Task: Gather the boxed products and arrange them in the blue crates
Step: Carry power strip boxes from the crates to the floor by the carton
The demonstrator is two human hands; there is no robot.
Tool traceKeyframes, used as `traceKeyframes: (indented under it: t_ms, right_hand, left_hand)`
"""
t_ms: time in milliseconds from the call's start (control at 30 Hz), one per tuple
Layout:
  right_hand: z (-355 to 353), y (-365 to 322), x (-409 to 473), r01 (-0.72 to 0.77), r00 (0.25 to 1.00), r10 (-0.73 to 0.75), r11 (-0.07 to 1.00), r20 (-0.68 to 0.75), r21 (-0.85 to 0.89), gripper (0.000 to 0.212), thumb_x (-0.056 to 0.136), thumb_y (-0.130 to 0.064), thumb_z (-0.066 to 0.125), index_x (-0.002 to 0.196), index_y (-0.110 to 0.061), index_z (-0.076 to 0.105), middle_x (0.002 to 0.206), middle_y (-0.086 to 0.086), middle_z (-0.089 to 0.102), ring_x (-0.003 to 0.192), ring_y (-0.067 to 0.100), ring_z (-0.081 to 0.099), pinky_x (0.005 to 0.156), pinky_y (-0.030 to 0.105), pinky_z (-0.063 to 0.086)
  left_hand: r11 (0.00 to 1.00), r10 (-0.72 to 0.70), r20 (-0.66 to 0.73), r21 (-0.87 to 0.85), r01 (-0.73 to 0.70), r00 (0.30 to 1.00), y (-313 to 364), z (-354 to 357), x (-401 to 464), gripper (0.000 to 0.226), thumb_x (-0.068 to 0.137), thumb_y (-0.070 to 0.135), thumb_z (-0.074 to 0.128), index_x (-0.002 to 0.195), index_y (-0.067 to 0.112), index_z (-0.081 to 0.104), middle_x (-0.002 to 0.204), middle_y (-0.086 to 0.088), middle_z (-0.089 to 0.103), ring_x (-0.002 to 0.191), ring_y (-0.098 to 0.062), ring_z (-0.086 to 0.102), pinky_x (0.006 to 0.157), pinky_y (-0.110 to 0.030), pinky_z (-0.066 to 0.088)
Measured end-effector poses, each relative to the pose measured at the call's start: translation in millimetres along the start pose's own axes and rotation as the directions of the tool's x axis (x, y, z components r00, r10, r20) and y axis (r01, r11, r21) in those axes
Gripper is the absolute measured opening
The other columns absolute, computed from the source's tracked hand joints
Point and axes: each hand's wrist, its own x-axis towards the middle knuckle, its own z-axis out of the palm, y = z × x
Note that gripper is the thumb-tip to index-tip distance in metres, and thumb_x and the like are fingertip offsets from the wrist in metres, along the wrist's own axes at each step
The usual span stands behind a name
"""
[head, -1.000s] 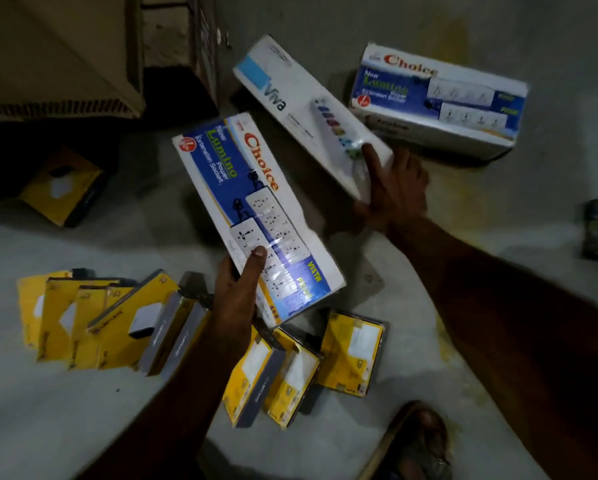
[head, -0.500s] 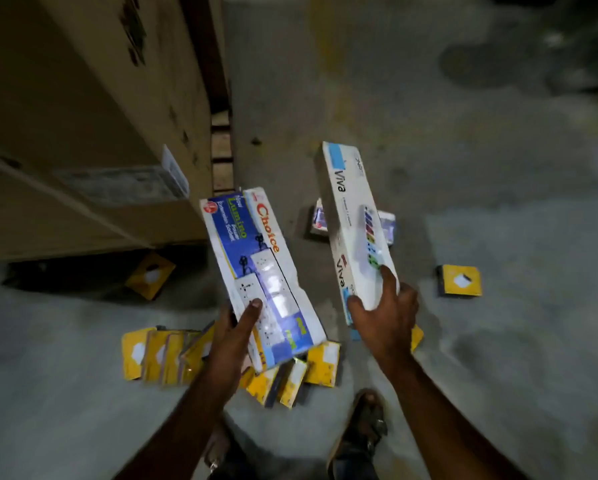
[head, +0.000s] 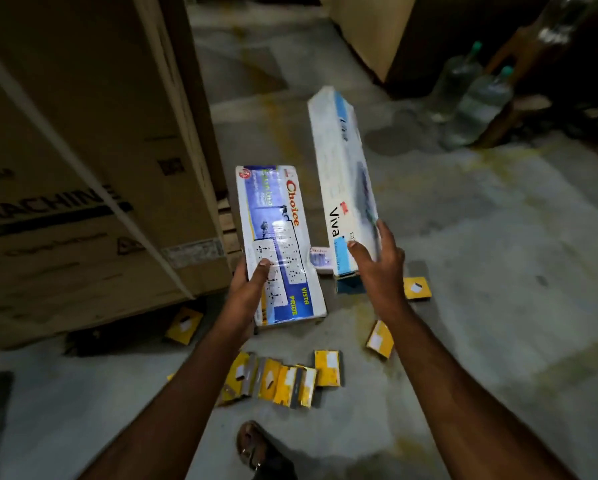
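Large carton (head: 83, 161): brown cardboard, far left, standing on the floor (head: 498, 306); printed lettering on its side.
Left hand (head: 252, 285): grasps the near end of the Choice box (head: 278, 244), thumb on the printed face, fingers underneath.
Choice box: white and blue, held above the floor, long axis running near to far, printed face up.
Third box (head: 320, 259): only a small white-blue part is visible on the floor between the two held boxes.
Right hand (head: 377, 261): grasps the near end of the Viva box (head: 342, 188), thumb on the left face, fingers wrapped round the right edge.
Viva box: long, white with blue ends, held off the floor, just right of the Choice box, far end raised.
Small yellow boxes (head: 287, 379): a row on the floor near the forearms; single ones scattered left and right.
Sandal (head: 256, 445): near edge, centre.
Water bottles (head: 477, 98): clear, far right.
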Motion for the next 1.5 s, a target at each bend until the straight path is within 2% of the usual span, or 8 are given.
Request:
traceKeyframes:
  t_ms: [100,267,400,600,1000,1300,1400,1500]
  right_hand:
    - [-16.4,-14.5,-17.3,-0.06,0.997,0.047,0.977,0.067,0.206,0.071,0.072,-0.057,0.07,0.135,-0.036,0.048,0.126,0.009,0.054,0.107,0.019,0.063,0.089,0.04,0.055]
    - [-42.8,-33.4,-70.3,-0.096,0.977,-0.001,0.893,0.215,0.44,0.037,0.093,-0.029,0.06,0.129,-0.022,0.053,0.115,0.0,0.067,0.091,0.01,0.07,0.063,0.023,0.055]
    - [-55.7,-34.0,-138.2,-0.261,0.917,0.07,0.85,0.393,0.458,0.032,0.095,-0.036,0.055,0.125,-0.024,0.056,0.112,0.003,0.07,0.097,0.022,0.069,0.076,0.042,0.058]
    - [-66.3,-37.7,-207.1,-0.744,0.505,0.446,0.66,0.739,0.109,0.037,0.082,-0.05,0.063,0.103,-0.02,0.071,0.094,0.009,0.073,0.084,0.027,0.065,0.086,0.044,0.05]
    - [89.2,-130.4,-346.1,-0.41,0.233,0.329,0.887,0.915,-0.214,0.053,0.079,-0.061,0.055,0.105,-0.021,0.076,0.098,0.009,0.073,0.088,0.024,0.062,0.083,0.036,0.048]
    - [286.2,-247.8,-478.5,-0.241,0.282,-0.038,0.964,0.959,0.109,0.056,0.079,-0.053,0.062,0.121,-0.016,0.063,0.104,0.011,0.074,0.089,0.026,0.071,0.08,0.043,0.058]
    - [340.8,-296.4,-518.1,-0.251,0.303,-0.139,0.943,0.943,0.219,0.033,0.095,-0.034,0.055,0.116,-0.01,0.062,0.096,0.015,0.073,0.069,0.018,0.072,0.053,0.027,0.055]
    - [387.0,-339.4,-546.9,-0.214,0.299,-0.213,0.935,0.93,0.283,0.031,0.095,-0.034,0.055,0.116,-0.012,0.063,0.096,0.012,0.073,0.067,0.016,0.072,0.053,0.026,0.055]
  left_hand:
    - [0.997,0.067,0.011,0.034,-0.067,0.998,15.1,-12.2,-34.5,0.033,0.098,0.024,0.054,0.13,0.019,0.054,0.122,-0.006,0.068,0.108,-0.026,0.067,0.092,-0.05,0.054]
    - [0.988,0.152,-0.064,0.037,-0.15,0.986,23.9,-21.9,-106.5,0.04,0.097,0.022,0.055,0.136,0.016,0.049,0.124,-0.009,0.067,0.107,-0.026,0.068,0.087,-0.049,0.056]
    - [0.986,0.166,-0.15,0.003,-0.168,0.975,13.7,-37.2,-181.0,0.039,0.097,0.026,0.056,0.134,0.018,0.05,0.121,-0.006,0.068,0.105,-0.024,0.068,0.084,-0.046,0.058]
    - [0.994,0.086,-0.3,-0.042,-0.103,0.95,1.9,-98.8,-280.8,0.032,0.097,0.027,0.055,0.125,0.011,0.058,0.113,-0.012,0.071,0.098,-0.028,0.071,0.08,-0.043,0.059]
    - [0.979,0.077,-0.662,-0.092,-0.182,0.745,34.6,-316.0,-394.0,0.041,0.093,0.036,0.062,0.124,0.01,0.055,0.111,-0.015,0.071,0.095,-0.035,0.071,0.082,-0.057,0.056]
    - [0.941,0.062,-0.702,-0.195,-0.276,0.709,112.0,-533.8,-448.4,0.029,0.1,0.033,0.044,0.115,0.014,0.06,0.104,-0.017,0.073,0.087,-0.034,0.072,0.059,-0.04,0.06]
    - [0.923,0.127,-0.718,-0.167,-0.347,0.684,155.3,-600.8,-451.3,0.036,0.1,0.031,0.045,0.127,0.01,0.056,0.109,-0.018,0.071,0.093,-0.034,0.071,0.066,-0.044,0.06]
    - [0.888,0.195,-0.724,-0.155,-0.432,0.662,184.9,-651.2,-443.9,0.042,0.1,0.032,0.046,0.134,0.008,0.051,0.12,-0.019,0.066,0.107,-0.036,0.066,0.088,-0.055,0.054]
